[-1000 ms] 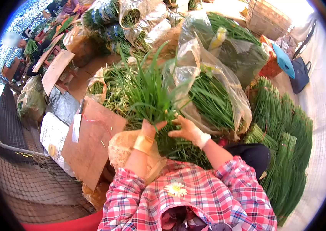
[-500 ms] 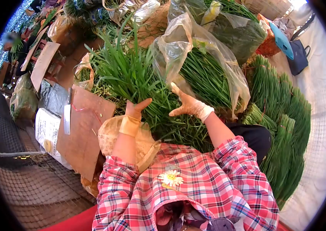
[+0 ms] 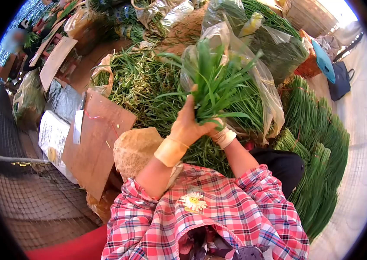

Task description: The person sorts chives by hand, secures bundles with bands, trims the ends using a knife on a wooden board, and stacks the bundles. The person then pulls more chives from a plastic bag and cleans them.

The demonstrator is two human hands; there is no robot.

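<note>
A leafy green bunch of chives (image 3: 211, 84) stands upright in front of me, its leaf tips spread and a little blurred. My gloved left hand (image 3: 185, 123) is closed around its lower part, the thumb pointing up. Close behind it, my gloved right hand (image 3: 221, 132) grips the base of the same bunch, its fingers mostly hidden by the left hand and leaves. Beneath both hands lies a heap of loose greens and trimmings (image 3: 144, 82). Just beyond the right hand, a clear plastic bag (image 3: 263, 93) holds more long green stalks (image 3: 246, 102).
A knife (image 3: 78, 125) lies on a brown board (image 3: 101, 130) at the left. Tied bundles of chives (image 3: 318, 160) are stacked at the right. A tan cloth-like bundle (image 3: 133, 145) sits by my left forearm. Another person (image 3: 19, 43) is at the far left.
The bunch of chives has moved right, off the heap, and now stands gathered in my hands. My left hand swung right, and both hands, apart before, now meet at its base.
</note>
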